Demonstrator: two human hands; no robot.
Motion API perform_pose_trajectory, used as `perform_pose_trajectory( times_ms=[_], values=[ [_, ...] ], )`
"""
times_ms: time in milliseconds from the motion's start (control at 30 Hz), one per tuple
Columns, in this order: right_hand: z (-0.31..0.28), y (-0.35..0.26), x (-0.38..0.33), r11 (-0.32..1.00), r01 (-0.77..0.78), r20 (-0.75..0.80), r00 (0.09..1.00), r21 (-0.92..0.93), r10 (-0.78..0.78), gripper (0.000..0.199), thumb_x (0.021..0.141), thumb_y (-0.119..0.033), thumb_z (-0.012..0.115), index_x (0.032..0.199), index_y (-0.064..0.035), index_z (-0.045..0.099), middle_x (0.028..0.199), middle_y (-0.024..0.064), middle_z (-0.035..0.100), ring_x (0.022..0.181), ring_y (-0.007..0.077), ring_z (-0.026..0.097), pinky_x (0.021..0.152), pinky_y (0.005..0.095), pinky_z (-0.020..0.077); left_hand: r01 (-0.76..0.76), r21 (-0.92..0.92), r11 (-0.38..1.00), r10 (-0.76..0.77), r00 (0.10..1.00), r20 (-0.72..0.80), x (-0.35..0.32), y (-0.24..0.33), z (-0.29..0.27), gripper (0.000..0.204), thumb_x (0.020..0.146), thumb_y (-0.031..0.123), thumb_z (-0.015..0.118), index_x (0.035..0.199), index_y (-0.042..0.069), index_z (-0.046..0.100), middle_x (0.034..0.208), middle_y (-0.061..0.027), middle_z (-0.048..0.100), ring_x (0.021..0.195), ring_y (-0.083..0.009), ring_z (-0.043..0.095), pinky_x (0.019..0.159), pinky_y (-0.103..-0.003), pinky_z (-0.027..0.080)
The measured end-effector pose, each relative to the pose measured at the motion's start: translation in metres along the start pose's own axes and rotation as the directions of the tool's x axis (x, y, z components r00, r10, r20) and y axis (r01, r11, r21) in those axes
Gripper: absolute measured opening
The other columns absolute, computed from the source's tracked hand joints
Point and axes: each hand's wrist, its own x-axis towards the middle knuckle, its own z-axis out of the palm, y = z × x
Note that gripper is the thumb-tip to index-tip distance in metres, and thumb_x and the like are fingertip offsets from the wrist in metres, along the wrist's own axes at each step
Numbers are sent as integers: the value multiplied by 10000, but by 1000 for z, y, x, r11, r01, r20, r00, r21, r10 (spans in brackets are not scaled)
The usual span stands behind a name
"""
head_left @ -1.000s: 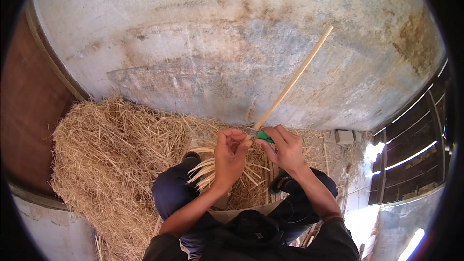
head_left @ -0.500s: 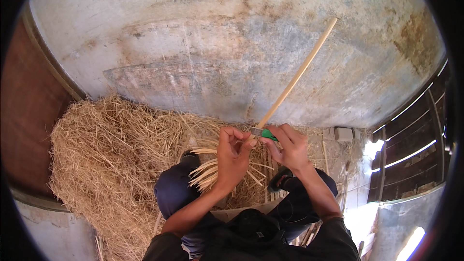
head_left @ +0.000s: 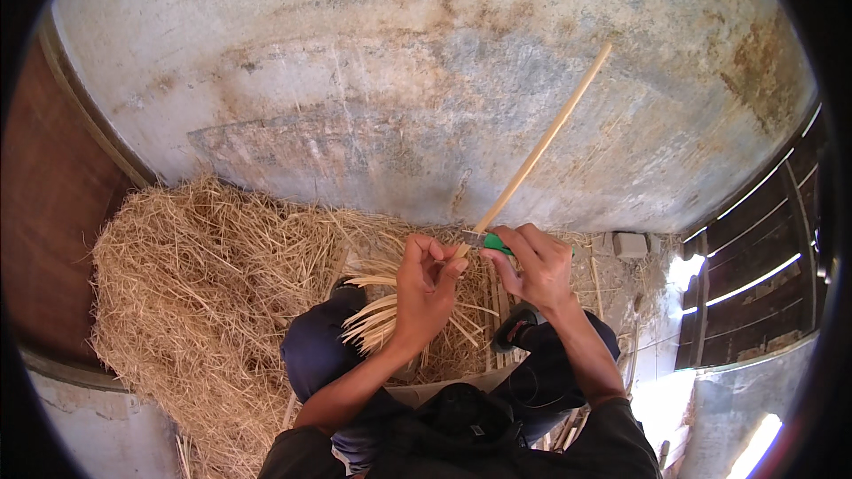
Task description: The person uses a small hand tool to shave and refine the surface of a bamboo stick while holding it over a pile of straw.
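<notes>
A long pale strip of wood or bamboo (head_left: pixel 546 142) slants up and to the right in front of the wall. My left hand (head_left: pixel 426 288) pinches its near end between thumb and fingers. My right hand (head_left: pixel 532 266) is closed around the green handle of a knife (head_left: pixel 497 243). The short metal blade lies across the strip, just beyond my left fingertips. Beneath and left of my left hand, several thin split strips (head_left: pixel 371 324) fan out; whether they join the long strip is hidden by the hand.
A big heap of straw (head_left: pixel 195 275) spreads along the left side. The stained wall (head_left: pixel 355 106) rises close ahead. A grey block (head_left: pixel 630 246) sits at the wall's foot on the right, near dark wooden slats (head_left: pixel 754 248). My knees flank the work.
My right hand with the knife has shifted slightly to the right, away from my left fingertips. The strip's far end has dipped a little.
</notes>
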Motion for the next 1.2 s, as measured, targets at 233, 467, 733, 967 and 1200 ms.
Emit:
perform_pose_trajectory(
  times_ms=[233, 467, 733, 967, 1200],
  values=[
    [-9, 17, 6, 997, -67, -79, 995, -45, 64, 258, 892, -210, 900, 1096, -98, 789, 796, 42, 644, 593, 231, 654, 528, 371, 507, 45, 15, 999, -45, 999, 15, -3, -5, -6, 341, 1044, -96, 677, 1126, 96, 407, 1137, -55, 563, 1118, -113, 631, 913, -278, 528],
    [-14, 32, 10, 992, -118, -81, 990, -40, 115, 213, 909, -192, 887, 1077, -96, 800, 803, 58, 659, 588, 246, 649, 529, 373, 502, 58, 81, 995, -58, 998, 0, -7, -7, -11, 338, 1047, -78, 684, 1092, 100, 400, 1116, -71, 605, 1092, -119, 643, 905, -290, 543],
    [-34, 89, 19, 957, -285, -240, 934, -51, 265, 163, 973, -177, 843, 1045, -35, 809, 877, 140, 762, 629, 259, 691, 560, 361, 514, 141, 149, 979, -147, 989, 28, -17, -20, -23, 353, 1037, -84, 693, 1070, 105, 395, 1100, -66, 603, 1078, -113, 640, 873, -267, 510],
    [-54, 127, 19, 924, -367, -319, 893, -110, 317, 194, 986, -175, 830, 1049, 7, 801, 919, 179, 779, 721, 312, 736, 653, 380, 552, 178, 198, 964, -191, 980, 48, -31, -30, -32, 340, 1038, -90, 679, 1066, 99, 397, 1098, -70, 615, 1056, -86, 616, 881, -261, 497],
    [-56, 164, 8, 912, -352, -451, 862, -208, 230, 308, 1073, -283, 726, 1123, 5, 820, 987, 212, 803, 781, 291, 762, 697, 417, 567, 237, 237, 942, -257, 965, 57, -37, -34, -38, 315, 1035, -69, 694, 1083, 86, 424, 1094, -62, 613, 1036, -90, 612, 911, -269, 498]
  ],
)
